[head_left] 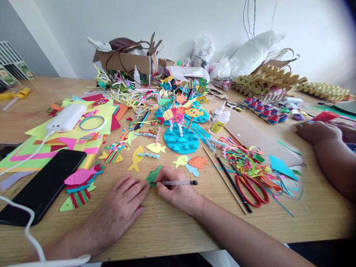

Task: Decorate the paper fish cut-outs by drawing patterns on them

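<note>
Pen (180,183) pinched in R hand (179,191), tip down on green fish (153,175); L hand (126,196) laid flat, not gripping, fingertips at L edge of same fish. Green fish betw. both hands on table (139,233), partly covered; can't tell how much drawn, prob. mid-marking. Just beyond green fish: plain yellow fish (135,159) w/ blue curly strip (150,155). Beyond & R of green fish: orange fish (197,162), pale blue fish (192,170), w/o stripes or dots, so decorating prob. left to do. Well L of green fish: striped fish (76,199), apparently done. Farther behind green fish: blue base (182,141) w/ patterned fish (169,114) raised above, seemingly assembled. R of green fish: red scissors (252,188), paper scraps (251,163).
</note>
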A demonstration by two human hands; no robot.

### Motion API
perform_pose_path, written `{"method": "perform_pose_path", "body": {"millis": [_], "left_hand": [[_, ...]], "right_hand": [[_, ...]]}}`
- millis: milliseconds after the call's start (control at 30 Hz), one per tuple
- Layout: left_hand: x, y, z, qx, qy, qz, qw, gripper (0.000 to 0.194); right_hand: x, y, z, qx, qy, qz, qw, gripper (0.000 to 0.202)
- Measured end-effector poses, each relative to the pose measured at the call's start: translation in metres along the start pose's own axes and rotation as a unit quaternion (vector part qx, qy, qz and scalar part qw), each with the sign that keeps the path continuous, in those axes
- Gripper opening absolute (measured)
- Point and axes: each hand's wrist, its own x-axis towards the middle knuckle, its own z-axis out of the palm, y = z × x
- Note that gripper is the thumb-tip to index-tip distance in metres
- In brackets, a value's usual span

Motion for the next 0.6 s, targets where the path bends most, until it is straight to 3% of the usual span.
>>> {"method": "perform_pose_path", "body": {"millis": [600], "left_hand": [[0.0005, -0.0019, -0.0002, 0.007, 0.013, 0.011, 1.0, 0.037]], "right_hand": [[-0.0027, -0.0009, -0.0012, -0.022, 0.005, -0.026, 0.999, 0.011]]}}
